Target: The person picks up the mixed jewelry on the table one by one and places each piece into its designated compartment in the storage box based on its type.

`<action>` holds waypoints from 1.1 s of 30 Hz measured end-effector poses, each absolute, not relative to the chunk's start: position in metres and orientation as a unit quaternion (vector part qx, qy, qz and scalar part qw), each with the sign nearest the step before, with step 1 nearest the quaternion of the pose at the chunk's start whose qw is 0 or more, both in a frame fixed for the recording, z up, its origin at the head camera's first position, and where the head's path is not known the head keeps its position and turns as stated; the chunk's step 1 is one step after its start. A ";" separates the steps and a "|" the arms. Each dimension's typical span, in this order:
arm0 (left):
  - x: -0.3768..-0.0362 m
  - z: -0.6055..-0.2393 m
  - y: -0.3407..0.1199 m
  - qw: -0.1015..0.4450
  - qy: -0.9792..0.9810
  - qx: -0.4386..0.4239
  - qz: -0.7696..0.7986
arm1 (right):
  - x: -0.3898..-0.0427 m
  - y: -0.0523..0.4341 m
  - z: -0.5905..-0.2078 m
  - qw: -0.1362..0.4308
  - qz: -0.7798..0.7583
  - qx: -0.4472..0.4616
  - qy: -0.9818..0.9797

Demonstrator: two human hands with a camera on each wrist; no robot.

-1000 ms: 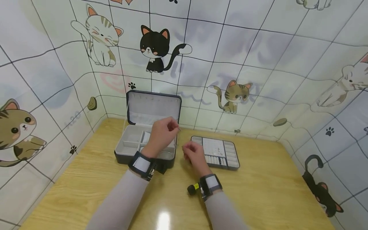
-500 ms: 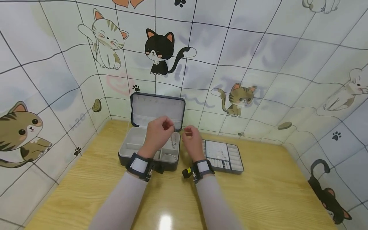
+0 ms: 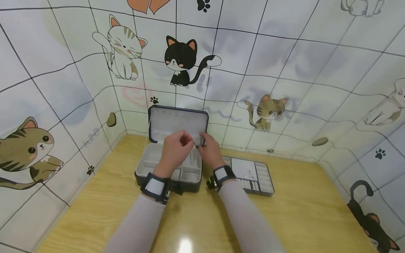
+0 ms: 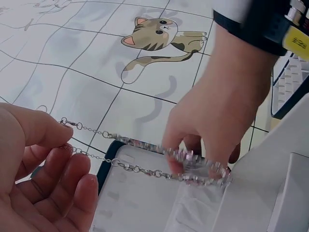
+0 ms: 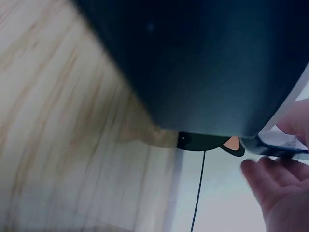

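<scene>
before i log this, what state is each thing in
jewelry box, open
lid, raised
tray, uncovered, beside the box
chain, dangling in a loop
silvery ring-shaped piece, lying in the box
left grip, pinching the chain
right grip, by the lid's right edge, contact unclear

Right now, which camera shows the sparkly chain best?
The left wrist view: the sparkly chain looks big, with pink bits. The head view shows it small, by the left hand. In the right wrist view, I can't find it.
</scene>
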State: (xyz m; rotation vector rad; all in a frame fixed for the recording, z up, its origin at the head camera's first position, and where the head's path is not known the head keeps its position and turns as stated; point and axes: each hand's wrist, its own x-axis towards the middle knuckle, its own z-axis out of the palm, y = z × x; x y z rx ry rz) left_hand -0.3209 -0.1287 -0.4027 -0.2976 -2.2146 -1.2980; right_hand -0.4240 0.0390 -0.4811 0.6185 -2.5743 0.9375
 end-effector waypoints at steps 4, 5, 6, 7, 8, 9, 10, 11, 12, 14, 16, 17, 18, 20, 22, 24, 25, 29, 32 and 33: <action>-0.320 -0.402 -0.130 0.277 -0.824 -0.114 -0.480 | -0.423 0.039 -0.485 0.208 0.323 0.222 -0.896; -0.320 -0.402 -0.130 0.281 -0.823 -0.114 -0.480 | -0.423 0.039 -0.485 0.217 0.317 0.224 -0.896; -0.319 -0.401 -0.131 0.284 -0.823 -0.114 -0.479 | -0.423 0.039 -0.484 0.224 0.313 0.225 -0.895; -0.319 -0.401 -0.131 0.286 -0.822 -0.114 -0.479 | -0.424 0.038 -0.483 0.228 0.306 0.222 -0.897; -0.319 -0.401 -0.131 0.287 -0.823 -0.114 -0.477 | -0.424 0.036 -0.482 0.227 0.299 0.217 -0.901; -0.319 -0.401 -0.132 0.287 -0.822 -0.115 -0.478 | -0.424 0.034 -0.482 0.224 0.292 0.210 -0.906; -0.318 -0.401 -0.132 0.286 -0.822 -0.116 -0.478 | -0.425 0.033 -0.481 0.220 0.284 0.202 -0.911; -0.318 -0.402 -0.132 0.285 -0.822 -0.117 -0.479 | -0.425 0.031 -0.479 0.213 0.277 0.194 -0.917; -0.318 -0.402 -0.132 0.284 -0.822 -0.117 -0.480 | -0.425 0.029 -0.477 0.205 0.272 0.187 -0.921; -0.317 -0.402 -0.131 0.280 -0.821 -0.116 -0.484 | -0.425 0.025 -0.473 0.191 0.254 0.180 -0.931; -0.317 -0.402 -0.131 0.277 -0.820 -0.115 -0.488 | -0.425 0.022 -0.467 0.182 0.239 0.178 -0.937; -0.317 -0.401 -0.130 0.276 -0.820 -0.115 -0.489 | -0.425 0.021 -0.465 0.177 0.232 0.177 -0.940; -0.317 -0.401 -0.130 0.274 -0.820 -0.114 -0.490 | -0.425 0.020 -0.462 0.174 0.225 0.176 -0.942; -0.317 -0.401 -0.130 0.272 -0.821 -0.112 -0.489 | -0.426 0.018 -0.460 0.168 0.213 0.173 -0.947; -0.317 -0.400 -0.131 0.272 -0.822 -0.110 -0.488 | -0.426 0.016 -0.458 0.163 0.205 0.169 -0.950; -0.317 -0.399 -0.132 0.273 -0.823 -0.108 -0.487 | -0.426 0.014 -0.456 0.158 0.204 0.166 -0.952; -0.317 -0.399 -0.133 0.273 -0.823 -0.107 -0.487 | -0.425 0.013 -0.456 0.156 0.201 0.165 -0.953; -0.318 -0.400 -0.133 0.273 -0.822 -0.107 -0.488 | -0.423 0.011 -0.454 0.147 0.189 0.159 -0.958; -0.321 -0.402 -0.132 0.273 -0.821 -0.109 -0.489 | -0.422 0.012 -0.453 0.136 0.182 0.153 -0.962; -0.323 -0.402 -0.132 0.274 -0.821 -0.109 -0.488 | -0.423 0.012 -0.453 0.134 0.181 0.150 -0.963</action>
